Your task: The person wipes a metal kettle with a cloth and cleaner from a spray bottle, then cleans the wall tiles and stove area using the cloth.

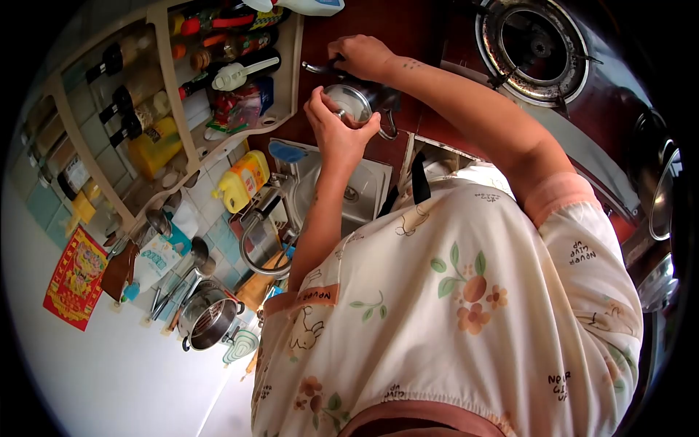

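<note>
My left hand [337,125] curls around the rim of a round glass lid [354,103] with a metal edge, thumb on one side and fingers on the other. The lid lies over or just above a dark pot [380,96]; whether it touches the pot cannot be made out. A metal loop handle [392,125] shows on the pot's near side. My right hand [362,57] is closed at the pot's far side, around a black handle with a metal end; the fingers partly hide it. The pot is on the dark red counter [429,95].
A gas burner [535,47] is to the right. The metal sink [371,178] lies nearer my body, with a faucet [266,233] and a yellow bottle [245,180] beside it. A shelf rack [193,138] of bottles stands left. Pans [661,193] sit at the far right.
</note>
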`<state>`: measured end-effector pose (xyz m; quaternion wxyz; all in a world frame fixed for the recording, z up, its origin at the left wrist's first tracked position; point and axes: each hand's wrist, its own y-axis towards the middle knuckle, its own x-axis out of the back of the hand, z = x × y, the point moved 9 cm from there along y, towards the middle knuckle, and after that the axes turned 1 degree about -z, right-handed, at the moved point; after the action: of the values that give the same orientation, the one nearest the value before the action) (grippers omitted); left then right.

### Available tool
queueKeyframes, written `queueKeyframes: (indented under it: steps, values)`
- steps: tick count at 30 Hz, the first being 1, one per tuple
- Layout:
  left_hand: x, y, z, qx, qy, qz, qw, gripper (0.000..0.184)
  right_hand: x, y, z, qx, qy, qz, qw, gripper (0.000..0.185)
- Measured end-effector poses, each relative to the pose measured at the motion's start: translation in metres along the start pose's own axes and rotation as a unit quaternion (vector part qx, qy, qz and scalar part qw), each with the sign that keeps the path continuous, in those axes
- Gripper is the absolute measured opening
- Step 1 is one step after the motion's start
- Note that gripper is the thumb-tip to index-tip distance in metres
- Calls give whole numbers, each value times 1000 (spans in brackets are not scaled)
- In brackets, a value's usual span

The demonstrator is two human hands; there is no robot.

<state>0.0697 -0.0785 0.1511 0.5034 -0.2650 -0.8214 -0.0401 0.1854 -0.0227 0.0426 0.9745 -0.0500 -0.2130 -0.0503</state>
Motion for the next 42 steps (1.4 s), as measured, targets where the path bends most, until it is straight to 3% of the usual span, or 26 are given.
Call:
queueKeyframes:
  steps: [2, 5, 10, 13, 15, 21, 24, 27, 29, 31, 33, 37, 41, 42]
  values:
    - [-2, 1, 2, 2, 5, 3, 1000, 100, 4, 1, 16, 29, 53, -6, 998, 21]
    - [-1, -1, 3, 11, 12, 10, 1000, 101, 1, 1, 12, -4, 79, 3, 997, 21]
    - [0, -1, 5, 20, -7, 7, 1000, 101, -12, -3, -16, -34, 28, 74, 996, 24]
    - [-2, 2, 0, -3, 8, -3, 1000, 101, -12, 1, -10, -14, -20, 67, 997, 24]
    - [-1, 0, 0, -10, 26, 0, 1000, 100, 2, 2, 22, 28, 59, 12, 998, 27]
    - [-2, 1, 5, 19, 1, 5, 1000, 101, -18, 10, -5, -12, 78, 43, 996, 33]
    - [-1, -2, 4, 13, 9, 6, 1000, 101, -23, 4, -23, -55, 8, 89, 994, 33]
    - [-1, -1, 2, 10, 12, -1, 1000, 100, -14, 3, -3, -5, -14, 60, 998, 30]
    - [-3, -1, 3, 16, 24, 5, 1000, 100, -10, 9, 26, 26, 46, 43, 998, 29]
    - [-6, 2, 4, 14, 17, 2, 1000, 101, -4, 15, 33, 21, 15, 26, 999, 32]
    - [-1, -1, 3, 10, 13, -1, 1000, 102, -10, 7, 19, -67, 2, 103, 992, 37]
    - [-5, 1, 6, 31, -5, 5, 999, 102, -19, 3, -14, -110, -21, 107, 988, 39]
    - [-4, -2, 3, 20, 21, 4, 1000, 102, -10, 10, 18, -57, 5, 99, 993, 40]
    - [-5, -4, 9, 64, -51, 6, 997, 101, -11, 15, 20, -68, -33, 84, 994, 41]
